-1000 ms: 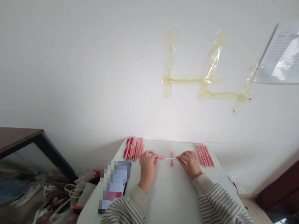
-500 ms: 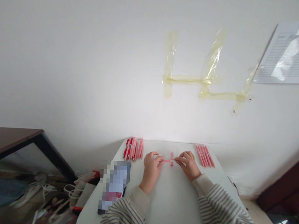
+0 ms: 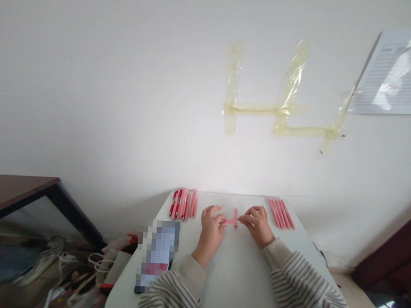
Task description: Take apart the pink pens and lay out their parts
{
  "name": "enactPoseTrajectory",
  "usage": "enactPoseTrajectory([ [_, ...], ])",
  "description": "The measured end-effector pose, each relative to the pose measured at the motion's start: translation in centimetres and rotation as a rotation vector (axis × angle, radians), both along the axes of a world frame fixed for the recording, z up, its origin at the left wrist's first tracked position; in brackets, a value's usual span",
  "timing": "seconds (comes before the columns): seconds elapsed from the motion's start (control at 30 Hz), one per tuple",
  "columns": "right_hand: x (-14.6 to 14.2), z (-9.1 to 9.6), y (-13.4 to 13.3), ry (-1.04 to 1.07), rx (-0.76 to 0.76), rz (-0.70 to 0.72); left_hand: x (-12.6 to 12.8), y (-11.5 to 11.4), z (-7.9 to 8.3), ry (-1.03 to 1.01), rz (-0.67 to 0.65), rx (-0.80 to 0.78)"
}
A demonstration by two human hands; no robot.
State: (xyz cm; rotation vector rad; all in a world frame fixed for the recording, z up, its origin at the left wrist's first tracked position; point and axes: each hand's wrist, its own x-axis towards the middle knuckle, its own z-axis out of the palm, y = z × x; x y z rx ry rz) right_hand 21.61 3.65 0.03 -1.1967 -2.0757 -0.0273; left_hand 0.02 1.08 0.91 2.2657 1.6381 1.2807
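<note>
My left hand (image 3: 211,228) and my right hand (image 3: 256,225) meet over the far middle of a white table (image 3: 233,275), each pinching one end of a short pink pen part (image 3: 230,222). What the right fingertips grip is too small to make out. A separate pink piece (image 3: 235,216) lies crosswise just behind the held part. A bundle of pink and red pens (image 3: 184,203) lies to the left of my left hand. A row of pink pen barrels (image 3: 281,213) lies to the right of my right hand.
A phone (image 3: 157,255) lies on the table's left side near my left sleeve. A dark wooden table (image 3: 17,192) and floor clutter (image 3: 82,276) are at the left. The white wall behind carries tape strips (image 3: 283,116) and a taped paper (image 3: 395,76).
My hands have come together. The white refill seen between them a second ago has gone out of sight into the pink part, and my left hand has shifted to the right.
</note>
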Motion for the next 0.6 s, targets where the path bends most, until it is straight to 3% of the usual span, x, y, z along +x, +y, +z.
enactPoseTrajectory([
  [0.33,-0.5,-0.1,-0.1,-0.013,0.056,-0.054,0.3,0.3,-0.4,-0.001,-0.009,0.016],
  [0.6,-0.1,-0.7,0.3,0.005,0.061,-0.071,0.2,-0.7,0.9,0.13,0.021,-0.075],
])
